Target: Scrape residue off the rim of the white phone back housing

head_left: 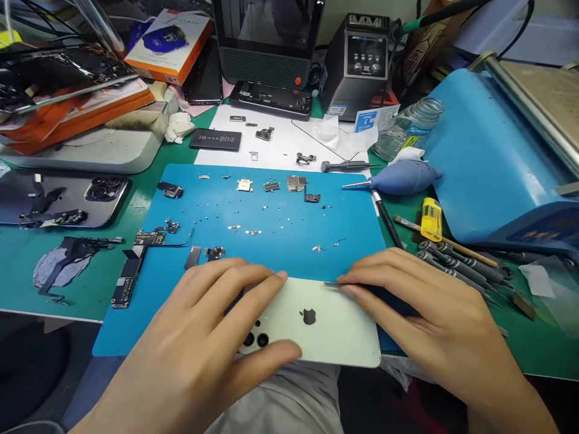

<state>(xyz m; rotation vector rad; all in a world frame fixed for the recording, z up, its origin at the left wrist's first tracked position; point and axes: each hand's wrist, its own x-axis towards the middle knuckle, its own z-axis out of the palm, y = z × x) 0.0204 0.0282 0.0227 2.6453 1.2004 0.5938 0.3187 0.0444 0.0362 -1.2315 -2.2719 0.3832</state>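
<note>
A pale green phone back (pixel 335 337) with a dark apple logo lies at the near edge of the blue mat (pixel 298 241). Its camera lenses show partly beneath my left hand (pixel 203 325). That hand spans the phone's left part, with fingers at the far edge and the thumb on the near side of the back. My right hand (pixel 420 313) is closed at the far edge, right of the logo. Between its thumb and fingertips is a thin, flat metal piece (pixel 332 285), lying along the edge; most of it is hidden.
Several small phone parts and screws are spread over the mat, including a circuit board (pixel 129 280). Behind lie a battery (pixel 216 140) and a screwdriver (pixel 346 166). At right are a blue air blower (pixel 404 176), a glass jar (pixel 409 126) and several screwdrivers (pixel 461 265).
</note>
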